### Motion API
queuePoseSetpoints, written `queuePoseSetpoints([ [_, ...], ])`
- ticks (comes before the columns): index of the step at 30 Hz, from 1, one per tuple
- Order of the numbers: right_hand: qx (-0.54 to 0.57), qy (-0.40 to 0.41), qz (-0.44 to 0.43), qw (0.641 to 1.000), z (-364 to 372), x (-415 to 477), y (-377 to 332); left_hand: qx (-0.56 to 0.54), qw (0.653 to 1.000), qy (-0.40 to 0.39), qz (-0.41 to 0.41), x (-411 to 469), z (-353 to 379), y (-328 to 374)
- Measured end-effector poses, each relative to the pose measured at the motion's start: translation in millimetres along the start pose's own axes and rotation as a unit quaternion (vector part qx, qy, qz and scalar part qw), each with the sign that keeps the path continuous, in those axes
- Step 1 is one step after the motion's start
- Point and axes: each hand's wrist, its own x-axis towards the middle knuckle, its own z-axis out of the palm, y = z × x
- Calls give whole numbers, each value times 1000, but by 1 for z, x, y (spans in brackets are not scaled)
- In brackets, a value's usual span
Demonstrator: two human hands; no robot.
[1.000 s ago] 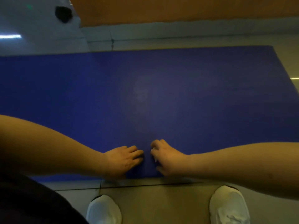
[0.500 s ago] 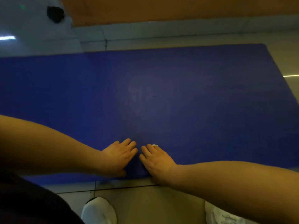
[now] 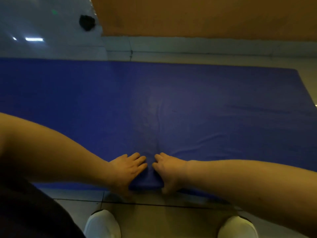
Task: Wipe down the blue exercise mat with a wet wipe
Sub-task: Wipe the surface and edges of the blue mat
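Note:
The blue exercise mat (image 3: 214, 103) lies flat across the tiled floor, running off the left edge of view. My left hand (image 3: 127, 167) and my right hand (image 3: 169, 167) meet at the middle of its near edge. Each has its fingers on top of the mat and its thumb down at the edge, holding it. Between them the mat bulges, and creases run away toward the far side and the right. No wet wipe shows in either hand.
My two white shoes (image 3: 102, 224) (image 3: 237, 227) stand on the tiles just in front of the mat. Beyond its far edge are a pale baseboard (image 3: 205, 46) and an orange wall (image 3: 205, 14). A small black object (image 3: 87, 22) lies at the far left.
The mat was smooth before; it is now bunched and creased between my hands. A small white bit seen at my right fingertips half a second ago no longer shows.

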Motion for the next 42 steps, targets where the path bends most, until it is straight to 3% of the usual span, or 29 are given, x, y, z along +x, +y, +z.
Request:
queuePoseSetpoints([
  [8, 11, -74, 1, 997, -27, 2, 2, -46, 997, 24, -65, -27, 25, -14],
  [12, 6, -95, 29, 995, -38, -4, -6, -71, 996, 21, -53, -37, 14, -26],
  [18, -87, 105, 50, 989, -26, -15, -63, -59, 998, 12, -17, -52, -19, -44],
  [27, 91, 118, 47, 988, -130, -31, -34, -158, 985, 0, -63, -110, -111, -87],
  [32, 46, 131, 88, 986, -238, -55, -43, -177, 973, 99, -113, -169, -171, -120],
  [37, -94, 321, 104, 937, -317, -90, -51, -179, 920, 306, -166, -232, -220, -143],
  [40, -104, 411, 117, 898, -358, -110, -42, -78, 832, 474, -277, -244, -227, -150],
  [42, -119, 464, 127, 868, -375, -113, -35, -113, 767, 541, -324, -239, -233, -155],
])
